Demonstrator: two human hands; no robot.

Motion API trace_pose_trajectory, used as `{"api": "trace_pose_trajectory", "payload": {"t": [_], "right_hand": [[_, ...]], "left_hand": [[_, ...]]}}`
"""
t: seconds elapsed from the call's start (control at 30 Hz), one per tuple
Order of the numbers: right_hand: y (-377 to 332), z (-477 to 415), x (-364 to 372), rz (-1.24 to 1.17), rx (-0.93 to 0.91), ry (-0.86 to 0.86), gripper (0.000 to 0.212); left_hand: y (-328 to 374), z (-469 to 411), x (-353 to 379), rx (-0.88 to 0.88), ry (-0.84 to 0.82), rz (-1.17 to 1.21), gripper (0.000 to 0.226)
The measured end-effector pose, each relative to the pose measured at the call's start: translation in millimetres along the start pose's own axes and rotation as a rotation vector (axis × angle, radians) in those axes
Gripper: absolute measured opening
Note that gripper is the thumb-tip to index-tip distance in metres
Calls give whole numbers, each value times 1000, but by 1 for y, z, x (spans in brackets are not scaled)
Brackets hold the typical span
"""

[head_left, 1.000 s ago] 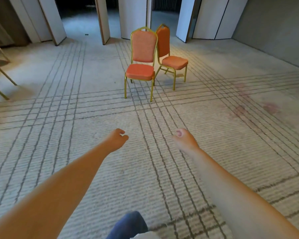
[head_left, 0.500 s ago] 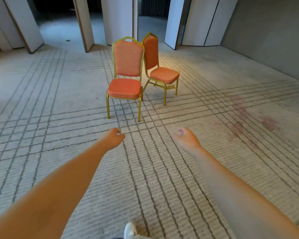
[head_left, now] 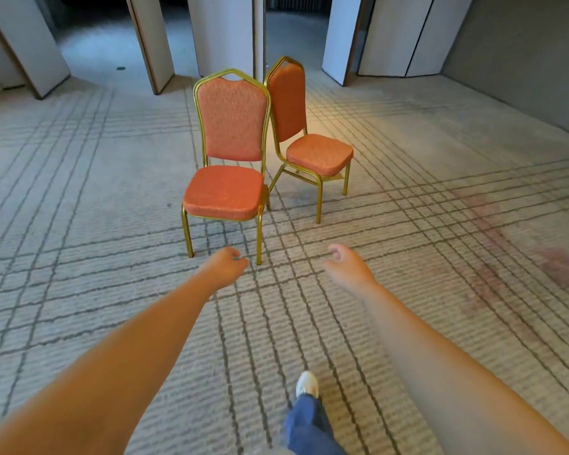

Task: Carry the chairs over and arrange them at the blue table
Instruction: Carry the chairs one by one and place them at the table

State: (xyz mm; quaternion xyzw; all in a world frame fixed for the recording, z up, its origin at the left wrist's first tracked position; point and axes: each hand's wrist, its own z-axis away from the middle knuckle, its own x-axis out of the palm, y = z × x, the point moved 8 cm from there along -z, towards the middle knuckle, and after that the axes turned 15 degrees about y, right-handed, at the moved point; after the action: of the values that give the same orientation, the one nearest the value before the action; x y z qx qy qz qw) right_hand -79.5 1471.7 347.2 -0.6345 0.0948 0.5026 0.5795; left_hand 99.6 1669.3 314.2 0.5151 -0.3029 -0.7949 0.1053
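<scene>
Two orange padded chairs with gold metal frames stand on the carpet ahead. The nearer chair [head_left: 225,192] faces me; the second chair [head_left: 312,152] stands behind it to the right, turned sideways, its back close against the first chair's back. My left hand [head_left: 225,267] hovers just in front of the nearer chair's front legs, fingers loosely curled, holding nothing. My right hand [head_left: 345,264] is out level with it, also loosely curled and empty. Neither hand touches a chair. No blue table is in view.
Pale carpet with dark grid lines [head_left: 79,257] spreads all round. White folding partition panels [head_left: 220,34] stand behind the chairs with dark gaps between them. A grey wall [head_left: 523,60] runs along the right. Reddish stains [head_left: 555,267] mark the carpet. My shoe [head_left: 306,384] steps forward.
I have walked closer: the chairs are larger and lower in view, now just beyond my hands. Both arms stay stretched forward and empty.
</scene>
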Motion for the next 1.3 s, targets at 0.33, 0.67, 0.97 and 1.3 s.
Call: {"api": "trace_pose_trajectory", "payload": {"t": [0.33,0.67,0.97,1.3], "right_hand": [[-97,-253,5,79,-107,-101,53],[-239,-471,102,111,-294,-272,54],[-362,-612,184,162,-435,-365,54],[-452,-718,335,384,-650,-612,53]], "left_hand": [[107,-196,2,-95,90,-25,54],[118,-428,-26,-231,207,40,54],[119,-597,-87,-309,297,30,52],[39,-689,-94,-674,429,242,50]]}}
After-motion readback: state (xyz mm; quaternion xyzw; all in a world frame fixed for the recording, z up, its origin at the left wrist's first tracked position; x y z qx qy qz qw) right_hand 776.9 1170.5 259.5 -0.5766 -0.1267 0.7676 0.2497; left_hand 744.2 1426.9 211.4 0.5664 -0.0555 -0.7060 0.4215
